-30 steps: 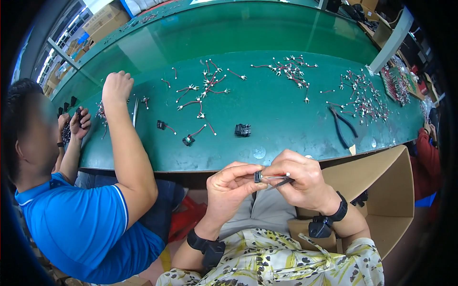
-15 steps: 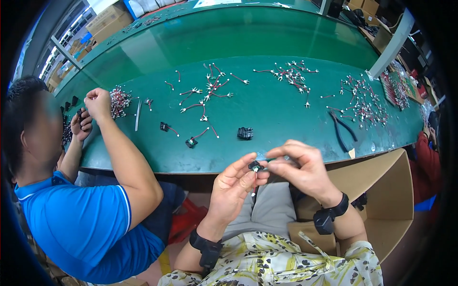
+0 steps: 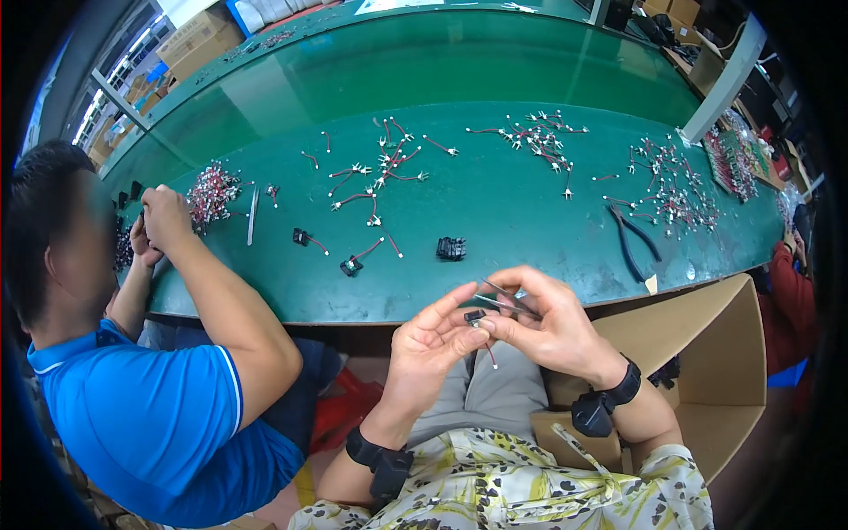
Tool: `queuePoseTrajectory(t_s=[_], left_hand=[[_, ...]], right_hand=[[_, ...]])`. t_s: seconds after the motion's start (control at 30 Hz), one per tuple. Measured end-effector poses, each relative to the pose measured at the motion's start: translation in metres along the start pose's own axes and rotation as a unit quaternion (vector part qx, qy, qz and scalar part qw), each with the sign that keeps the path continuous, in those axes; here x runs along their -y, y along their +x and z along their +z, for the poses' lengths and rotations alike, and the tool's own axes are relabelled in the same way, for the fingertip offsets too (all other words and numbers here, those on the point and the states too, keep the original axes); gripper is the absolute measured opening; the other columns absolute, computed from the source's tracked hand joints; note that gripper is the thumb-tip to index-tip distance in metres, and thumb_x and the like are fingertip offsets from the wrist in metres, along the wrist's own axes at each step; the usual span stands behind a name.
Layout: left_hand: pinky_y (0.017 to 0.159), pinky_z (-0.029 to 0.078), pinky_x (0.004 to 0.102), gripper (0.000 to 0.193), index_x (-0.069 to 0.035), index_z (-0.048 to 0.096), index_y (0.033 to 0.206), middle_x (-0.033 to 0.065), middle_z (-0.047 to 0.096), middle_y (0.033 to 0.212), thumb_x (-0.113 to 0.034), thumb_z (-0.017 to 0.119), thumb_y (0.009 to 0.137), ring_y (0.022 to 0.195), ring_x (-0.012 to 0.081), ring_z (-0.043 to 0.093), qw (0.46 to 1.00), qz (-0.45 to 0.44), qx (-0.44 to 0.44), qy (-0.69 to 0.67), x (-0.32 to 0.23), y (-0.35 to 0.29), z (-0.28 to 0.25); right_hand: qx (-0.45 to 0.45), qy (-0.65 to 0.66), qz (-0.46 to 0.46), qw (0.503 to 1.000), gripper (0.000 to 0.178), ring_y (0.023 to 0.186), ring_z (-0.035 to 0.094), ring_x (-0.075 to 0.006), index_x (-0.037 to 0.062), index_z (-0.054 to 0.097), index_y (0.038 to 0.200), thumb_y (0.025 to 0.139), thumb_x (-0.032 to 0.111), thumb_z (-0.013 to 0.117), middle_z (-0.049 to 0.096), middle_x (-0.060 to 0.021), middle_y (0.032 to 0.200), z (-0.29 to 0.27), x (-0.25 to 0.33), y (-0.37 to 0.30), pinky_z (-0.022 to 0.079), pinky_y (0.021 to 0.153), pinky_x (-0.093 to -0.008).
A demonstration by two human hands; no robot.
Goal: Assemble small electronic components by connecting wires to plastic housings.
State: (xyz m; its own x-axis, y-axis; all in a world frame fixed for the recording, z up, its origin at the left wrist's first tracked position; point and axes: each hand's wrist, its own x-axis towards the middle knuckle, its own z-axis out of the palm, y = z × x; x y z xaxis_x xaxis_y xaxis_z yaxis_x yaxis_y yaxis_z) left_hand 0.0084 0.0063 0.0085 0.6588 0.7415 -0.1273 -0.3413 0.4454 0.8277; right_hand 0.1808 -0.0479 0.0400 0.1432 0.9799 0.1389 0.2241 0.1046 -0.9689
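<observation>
shifted since the earlier frame: the right hand [image 3: 552, 327] now has its thumb at the small black housing [image 3: 474, 315], and the red wire [image 3: 490, 353], which hangs straight below it before, slants right. the co-worker's hands [image 3: 165, 218] at left are now together. the left hand [image 3: 424, 353] keeps its grip pinching the housing between thumb and fingers, just off the near edge of the green surface [image 3: 530, 230]. the right grip is closed around tweezers [image 3: 501, 303], whose tips stand spread above the housing; whether its thumb touches the housing, i cannot tell. near the middle lies a black block [image 3: 450, 248], with dark-handled pliers [image 3: 638, 247] to its right and red-wired leads [image 3: 389, 163] scattered on the far side. far left, a carton [image 3: 201, 40] carries dark printing too small to read.
</observation>
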Motion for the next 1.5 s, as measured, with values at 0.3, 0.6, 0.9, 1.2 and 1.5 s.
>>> queuePoseTrajectory(t_s=[0.3, 0.6, 0.9, 1.2, 1.5], left_hand=[[0.086, 0.056, 0.0334, 0.031, 0.001, 0.056, 0.127, 0.0137, 0.067, 0.107, -0.004, 0.058, 0.097, 0.095, 0.0211, 0.068, 0.998, 0.048, -0.004, -0.031, 0.001, -0.002, -0.008], [0.084, 0.056, 0.0326, 0.029, 0.002, 0.057, 0.125, 0.0135, 0.067, 0.106, -0.003, 0.058, 0.096, 0.094, 0.0216, 0.068, 0.998, 0.07, -0.001, 0.008, 0.004, -0.003, -0.006], [0.083, 0.056, 0.0327, 0.028, 0.002, 0.057, 0.124, 0.0131, 0.068, 0.103, -0.003, 0.059, 0.096, 0.091, 0.0207, 0.068, 0.998, 0.064, -0.016, 0.014, 0.006, -0.003, -0.005], [0.083, 0.056, 0.0314, 0.028, 0.002, 0.06, 0.122, 0.0108, 0.068, 0.104, -0.006, 0.062, 0.095, 0.091, 0.0175, 0.067, 0.996, 0.061, -0.061, -0.003, 0.011, -0.005, 0.0], [0.082, 0.055, 0.0326, 0.025, 0.002, 0.058, 0.121, 0.0129, 0.069, 0.1, -0.003, 0.058, 0.096, 0.087, 0.0192, 0.066, 0.995, 0.063, -0.071, 0.013, 0.013, 0.001, 0.002]], right_hand=[[-0.025, -0.242, -0.172, 0.955, 0.01, 0.062, 0.065, -0.0228, 0.007, 0.067, 0.096, 0.087, 0.01, 0.07, 0.066, -0.0091, 0.077, -0.006, 0.006, -0.003, 0.05, 0.051, -0.0324], [-0.027, -0.33, -0.207, 0.921, 0.013, 0.053, 0.061, -0.0212, 0.0115, 0.069, 0.095, 0.082, 0.013, 0.073, 0.057, -0.0035, 0.065, -0.007, 0.007, -0.006, 0.047, 0.044, -0.033], [-0.015, -0.37, -0.207, 0.905, 0.022, 0.053, 0.061, -0.019, 0.0117, 0.069, 0.096, 0.075, 0.01, 0.074, 0.056, -0.0023, 0.064, -0.008, 0.007, -0.007, 0.047, 0.043, -0.0324], [-0.01, -0.368, -0.215, 0.905, 0.021, 0.05, 0.059, -0.0194, 0.0066, 0.068, 0.097, 0.076, 0.003, 0.073, 0.055, -0.0038, 0.062, -0.006, 0.006, -0.007, 0.045, 0.042, -0.0319], [-0.013, -0.379, -0.211, 0.901, 0.025, 0.053, 0.063, -0.019, 0.0097, 0.066, 0.101, 0.077, 0.006, 0.07, 0.056, -0.0029, 0.065, -0.007, -0.001, -0.007, 0.047, 0.042, -0.033]])
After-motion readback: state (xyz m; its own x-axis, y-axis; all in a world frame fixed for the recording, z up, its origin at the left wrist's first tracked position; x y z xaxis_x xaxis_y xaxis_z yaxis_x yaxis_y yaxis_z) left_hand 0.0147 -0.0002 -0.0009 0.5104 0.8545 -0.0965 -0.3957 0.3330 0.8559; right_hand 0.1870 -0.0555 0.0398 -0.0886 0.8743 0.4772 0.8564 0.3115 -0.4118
